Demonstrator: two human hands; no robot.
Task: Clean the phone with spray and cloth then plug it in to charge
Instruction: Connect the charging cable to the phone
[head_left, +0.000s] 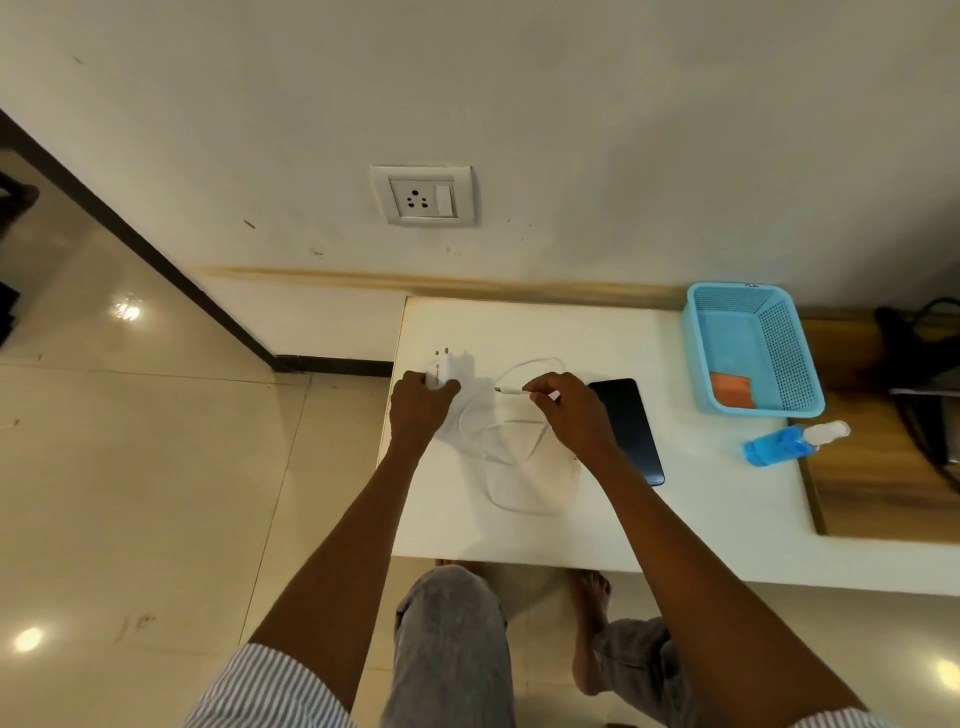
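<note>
While the left hand (420, 402) gripped the charger (445, 370) near the table's (519, 530) left edge, the right hand (563, 410) pinched the cable (511, 391) end. The phone (631, 431) lay just right, bare tabletop in front.

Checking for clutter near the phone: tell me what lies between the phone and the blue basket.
Nothing: in the head view, only bare white table separates the phone from the blue basket. The spray bottle lies nearer the person, below the basket.

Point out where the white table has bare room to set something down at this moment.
Bare table: the back strip between the wall and the cable, and the near right area in front of the phone and spray bottle. Crowded: the left-middle, where the left hand grips the charger, the right hand pinches the cable end. The basket takes the back right.
</note>
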